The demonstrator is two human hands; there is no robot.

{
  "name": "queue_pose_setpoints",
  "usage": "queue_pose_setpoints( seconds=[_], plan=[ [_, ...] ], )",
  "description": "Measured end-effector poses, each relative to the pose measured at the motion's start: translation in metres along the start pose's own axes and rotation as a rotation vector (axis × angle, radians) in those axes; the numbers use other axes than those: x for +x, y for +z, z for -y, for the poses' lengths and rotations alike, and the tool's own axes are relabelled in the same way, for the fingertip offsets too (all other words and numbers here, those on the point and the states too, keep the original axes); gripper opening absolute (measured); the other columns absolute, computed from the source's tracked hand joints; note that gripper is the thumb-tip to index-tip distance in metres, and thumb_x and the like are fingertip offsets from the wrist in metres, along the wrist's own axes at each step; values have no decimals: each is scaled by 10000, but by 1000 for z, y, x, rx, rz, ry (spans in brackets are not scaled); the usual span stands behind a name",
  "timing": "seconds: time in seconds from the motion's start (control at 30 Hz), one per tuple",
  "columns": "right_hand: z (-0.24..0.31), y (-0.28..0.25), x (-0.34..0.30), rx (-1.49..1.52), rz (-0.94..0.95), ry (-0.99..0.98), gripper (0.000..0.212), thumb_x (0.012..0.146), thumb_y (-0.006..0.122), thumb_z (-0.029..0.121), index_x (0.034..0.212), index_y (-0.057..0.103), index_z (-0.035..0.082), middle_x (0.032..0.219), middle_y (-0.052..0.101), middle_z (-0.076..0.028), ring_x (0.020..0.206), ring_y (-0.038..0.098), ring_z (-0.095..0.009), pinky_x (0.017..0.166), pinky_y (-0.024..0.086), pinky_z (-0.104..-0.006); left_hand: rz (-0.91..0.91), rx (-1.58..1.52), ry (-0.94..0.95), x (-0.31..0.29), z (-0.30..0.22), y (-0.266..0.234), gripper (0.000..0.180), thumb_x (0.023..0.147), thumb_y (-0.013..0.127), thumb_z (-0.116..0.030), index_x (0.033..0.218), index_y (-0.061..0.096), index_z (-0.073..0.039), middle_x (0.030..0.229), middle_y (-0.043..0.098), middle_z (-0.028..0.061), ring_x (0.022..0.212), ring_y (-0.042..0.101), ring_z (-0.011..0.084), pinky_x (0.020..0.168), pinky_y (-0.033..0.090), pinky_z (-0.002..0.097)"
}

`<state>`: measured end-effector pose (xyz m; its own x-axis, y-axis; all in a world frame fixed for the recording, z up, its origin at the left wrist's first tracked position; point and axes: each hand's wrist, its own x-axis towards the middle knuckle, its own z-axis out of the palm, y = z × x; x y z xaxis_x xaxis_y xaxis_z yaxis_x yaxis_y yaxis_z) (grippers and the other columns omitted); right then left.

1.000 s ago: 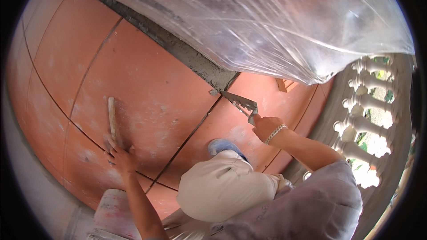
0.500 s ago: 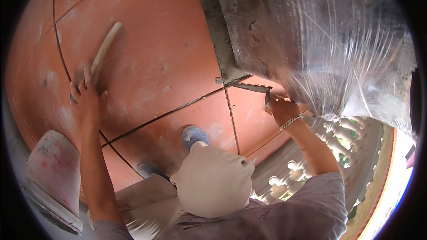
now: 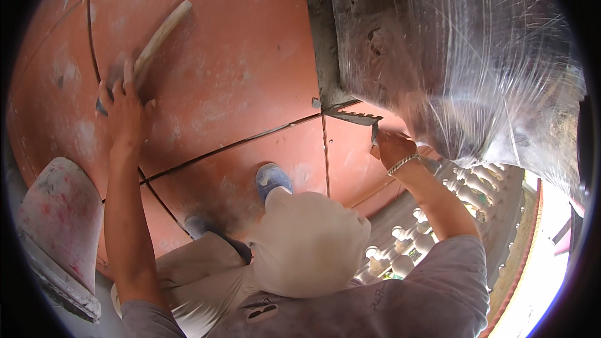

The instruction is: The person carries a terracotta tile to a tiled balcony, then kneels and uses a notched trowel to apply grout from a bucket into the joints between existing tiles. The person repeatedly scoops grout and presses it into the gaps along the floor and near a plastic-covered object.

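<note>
My left hand (image 3: 129, 112) reaches over the dark head of a mallet lying on the large red floor tiles (image 3: 244, 44). Its fingers bend around the head, which they mostly cover. The pale wooden mallet handle (image 3: 164, 32) points away, up and to the right. My right hand (image 3: 397, 146), with a chain bracelet at the wrist, is closed around the handle of a trowel. That trowel's thin grey blade (image 3: 354, 118), crusted with mortar, lies low over a smaller tile near the joint corner; the grip is mostly hidden in my fist.
A plastic-wrapped block (image 3: 407, 44) stands at the right, with a strip of grey mortar (image 3: 324, 37) along its base. White balusters (image 3: 413, 238) line the lower right. A dusty stool-like object (image 3: 62, 213) stands at the left. My blue shoe (image 3: 273, 179) rests on the tiles.
The whole view has shifted slightly, so the mallet and left hand appear higher. Both hands keep their grips, and the trowel stays by the same tile corner.
</note>
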<state>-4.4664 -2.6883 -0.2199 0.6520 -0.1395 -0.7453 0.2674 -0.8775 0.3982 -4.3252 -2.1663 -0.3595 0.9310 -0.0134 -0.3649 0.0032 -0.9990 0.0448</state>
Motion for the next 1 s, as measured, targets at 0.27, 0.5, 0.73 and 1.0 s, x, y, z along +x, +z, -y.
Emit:
queue_pose_setpoints(
  seconds=[0.27,0.5,0.73,1.0],
  plan=[
    [3,-5,2,-3,0,33,243,829,729,280,977,624,118,810,724,-105,812,721,-305,739,567,-419,37,-36,-69,1,4,5,960,838,764,-260,1598,180,-208,1516,403,196,1485,146,467,1173,226,609],
    [19,-38,3,-15,222,107,122,928,587,146,1037,583,92,917,731,-173,901,732,-353,755,587,-464,-18,-41,-37,5,7,15,1036,804,809,-272,1608,157,-225,1440,471,217,1440,245,449,1214,168,544],
    [24,-45,7,-103,249,175,188,906,617,258,1049,631,137,951,734,-143,867,739,-323,732,594,-440,42,-66,-97,3,8,9,988,844,774,-297,1603,141,-289,1509,393,135,1493,155,412,1098,261,736],
    [10,-27,-5,-247,167,260,246,962,537,222,1157,555,74,940,699,-137,827,738,-300,699,597,-422,91,-9,-131,3,4,4,961,867,756,-296,1603,138,-304,1536,374,104,1505,137,390,1110,249,735]
  ],
)
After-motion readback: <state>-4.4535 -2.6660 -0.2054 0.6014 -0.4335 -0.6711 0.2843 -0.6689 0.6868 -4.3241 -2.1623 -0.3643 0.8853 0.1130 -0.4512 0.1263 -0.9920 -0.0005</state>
